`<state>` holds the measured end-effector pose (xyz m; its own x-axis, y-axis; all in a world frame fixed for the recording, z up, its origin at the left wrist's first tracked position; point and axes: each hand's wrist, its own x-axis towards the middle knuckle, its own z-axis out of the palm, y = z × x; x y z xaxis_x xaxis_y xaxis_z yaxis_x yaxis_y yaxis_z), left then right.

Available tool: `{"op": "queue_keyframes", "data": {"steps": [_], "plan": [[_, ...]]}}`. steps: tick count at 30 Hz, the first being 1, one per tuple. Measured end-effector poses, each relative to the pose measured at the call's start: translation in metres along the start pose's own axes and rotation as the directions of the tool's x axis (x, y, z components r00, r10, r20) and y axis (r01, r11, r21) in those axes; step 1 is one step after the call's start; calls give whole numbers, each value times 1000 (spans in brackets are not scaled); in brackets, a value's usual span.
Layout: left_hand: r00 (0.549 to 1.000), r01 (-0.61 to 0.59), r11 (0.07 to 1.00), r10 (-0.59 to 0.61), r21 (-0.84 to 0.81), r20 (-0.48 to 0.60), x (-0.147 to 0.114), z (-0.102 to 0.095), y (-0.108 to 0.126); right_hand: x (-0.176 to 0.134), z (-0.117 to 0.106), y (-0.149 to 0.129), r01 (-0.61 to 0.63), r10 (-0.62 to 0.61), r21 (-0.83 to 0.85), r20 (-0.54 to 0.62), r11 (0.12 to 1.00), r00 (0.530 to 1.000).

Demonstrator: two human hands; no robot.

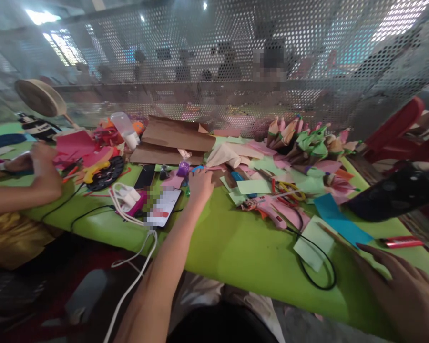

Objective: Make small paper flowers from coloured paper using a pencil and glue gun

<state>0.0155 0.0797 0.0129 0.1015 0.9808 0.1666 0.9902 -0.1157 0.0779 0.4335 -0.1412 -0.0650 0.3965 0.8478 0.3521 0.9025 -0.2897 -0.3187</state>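
My left hand (200, 185) reaches across the table with its fingers curled down at a small blue item (197, 168). What lies under its fingertips is hidden. Just left of it sits a purple roll-like item (183, 168). Low at the right, my right hand (402, 286) is blurred, with thumb and fingers apart. A thin brown stick-like thing (334, 234) runs up to its thumb; I cannot tell whether it is gripped. Near this hand are a pale green paper sheet (312, 245), a blue paper strip (338, 221) and a red-and-silver object (402, 242).
A pink glue gun (270, 213) with a black cable and yellow-handled scissors (291, 189) lie mid-right. Paper flowers (312, 143) stand behind. A lit phone (163, 207) and a power strip (132, 202) with white cables lie left. Another person's arm (39, 190) rests at far left.
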Motion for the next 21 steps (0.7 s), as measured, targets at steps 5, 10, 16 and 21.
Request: {"op": "queue_keyframes", "data": {"steps": [5, 10, 16, 21], "plan": [[993, -74, 997, 70, 38, 90, -15, 1, 1, 1, -8, -11, -53, 49, 79, 55, 995, 997], [984, -161, 979, 151, 125, 90, -20, -6, 3, 1, -11, -16, -20, 18, 100, 19, 995, 1000], [984, -177, 970, 171, 164, 53, -36, -11, 4, -1, -17, -24, 5, -7, 47, 41, 999, 999], [989, -137, 988, 140, 66, -46, -43, -9, 0, -2, -20, -30, 36, -31, 74, -59, 997, 998]]}}
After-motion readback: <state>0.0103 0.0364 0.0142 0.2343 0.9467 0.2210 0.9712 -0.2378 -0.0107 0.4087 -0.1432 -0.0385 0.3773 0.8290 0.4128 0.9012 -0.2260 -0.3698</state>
